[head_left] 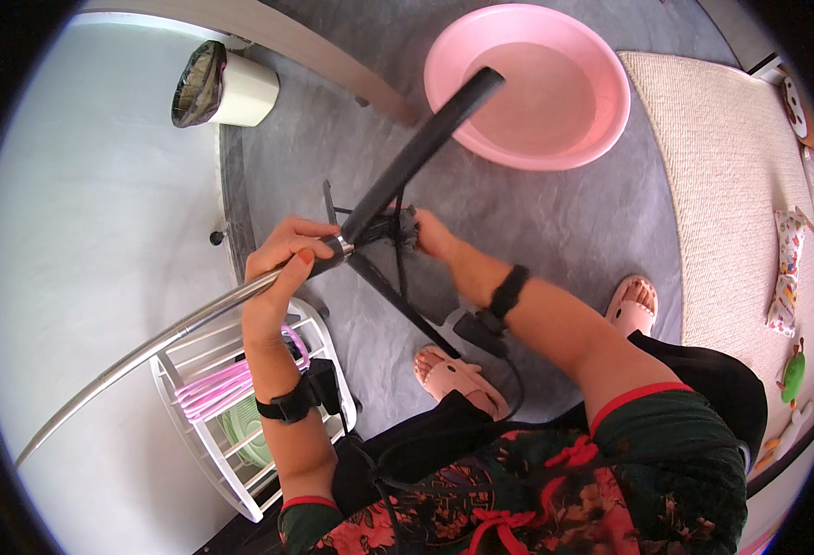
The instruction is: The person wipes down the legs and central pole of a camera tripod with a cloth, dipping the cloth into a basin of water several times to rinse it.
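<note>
We look straight down at a grey floor (555, 222) from head height. Our left hand (282, 268) is closed around a long pole (194, 319), gripping it where the shiny metal part meets a black foam-covered part; the thumb shows on the near side. The metal part runs down to the near left, and the black part (425, 139) rises toward the far right, its end crossing over a round pink basin (610, 83).

Our right hand (430, 233) sits just right of the left one, at a dark joint (397, 227) where thin black struts branch off the pole. We cannot tell how far its fingers are closed, since the joint hides them. One black strut (397, 301) slants down toward our feet. Both wrists wear black straps with small dark devices.

The basin stands on the floor at the far centre and seems to hold shallow water. At the far left a white bin (226, 88) with a dark liner stands by a pale wall (83, 231). Near left, under our left forearm, a white wire rack (231, 407) holds pink hangers (213, 388). A cream woven rug (740, 185) covers the floor on the right, with small toys along its right edge. Our feet wear pink slippers (458, 379).
</note>
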`<action>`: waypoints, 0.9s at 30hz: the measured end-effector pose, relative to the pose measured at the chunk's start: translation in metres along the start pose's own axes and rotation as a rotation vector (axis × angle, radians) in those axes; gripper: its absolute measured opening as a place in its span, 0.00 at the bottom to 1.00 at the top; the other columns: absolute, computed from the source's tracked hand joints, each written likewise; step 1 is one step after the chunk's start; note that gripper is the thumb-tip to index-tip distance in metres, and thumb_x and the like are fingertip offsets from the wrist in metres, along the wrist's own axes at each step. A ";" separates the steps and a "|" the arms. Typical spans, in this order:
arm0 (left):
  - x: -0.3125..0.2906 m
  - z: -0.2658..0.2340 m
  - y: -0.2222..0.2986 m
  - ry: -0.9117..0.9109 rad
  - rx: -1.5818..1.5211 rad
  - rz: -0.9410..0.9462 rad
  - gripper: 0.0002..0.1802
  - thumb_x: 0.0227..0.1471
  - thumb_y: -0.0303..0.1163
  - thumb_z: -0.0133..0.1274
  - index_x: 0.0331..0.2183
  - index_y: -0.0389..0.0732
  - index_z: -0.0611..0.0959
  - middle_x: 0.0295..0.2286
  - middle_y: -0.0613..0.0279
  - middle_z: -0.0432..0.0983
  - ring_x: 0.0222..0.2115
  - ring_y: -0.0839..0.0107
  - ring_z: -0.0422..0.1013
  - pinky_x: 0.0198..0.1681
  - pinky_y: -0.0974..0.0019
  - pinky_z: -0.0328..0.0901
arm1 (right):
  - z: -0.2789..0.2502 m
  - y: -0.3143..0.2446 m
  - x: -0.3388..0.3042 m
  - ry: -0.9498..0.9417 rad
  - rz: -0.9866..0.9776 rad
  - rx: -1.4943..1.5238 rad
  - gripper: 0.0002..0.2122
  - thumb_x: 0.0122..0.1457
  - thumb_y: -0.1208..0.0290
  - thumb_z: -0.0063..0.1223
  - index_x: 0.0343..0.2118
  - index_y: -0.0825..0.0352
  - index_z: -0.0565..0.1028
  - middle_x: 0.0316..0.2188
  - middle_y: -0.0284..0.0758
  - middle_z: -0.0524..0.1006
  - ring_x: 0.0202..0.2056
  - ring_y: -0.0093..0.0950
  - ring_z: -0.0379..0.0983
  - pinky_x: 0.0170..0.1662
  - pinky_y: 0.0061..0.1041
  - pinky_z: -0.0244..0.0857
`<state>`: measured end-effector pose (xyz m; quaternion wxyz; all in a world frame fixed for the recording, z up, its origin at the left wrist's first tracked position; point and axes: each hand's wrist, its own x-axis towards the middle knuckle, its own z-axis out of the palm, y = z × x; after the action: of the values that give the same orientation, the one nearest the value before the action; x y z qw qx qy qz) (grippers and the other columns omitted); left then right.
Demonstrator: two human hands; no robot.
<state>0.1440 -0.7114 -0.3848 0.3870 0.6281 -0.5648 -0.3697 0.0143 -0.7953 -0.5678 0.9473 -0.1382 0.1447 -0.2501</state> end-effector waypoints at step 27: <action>-0.016 0.015 -0.042 0.142 -0.119 -0.191 0.09 0.53 0.26 0.47 0.31 0.30 0.79 0.34 0.53 0.74 0.32 0.66 0.74 0.38 0.67 0.70 | -0.001 -0.055 0.023 0.313 -0.272 0.342 0.06 0.60 0.71 0.48 0.39 0.65 0.71 0.31 0.34 0.75 0.31 0.27 0.72 0.36 0.30 0.70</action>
<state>0.1471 -0.6936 -0.4287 0.4256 0.6798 -0.4505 -0.3922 0.0090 -0.8534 -0.5545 0.8807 0.0457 0.2250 -0.4143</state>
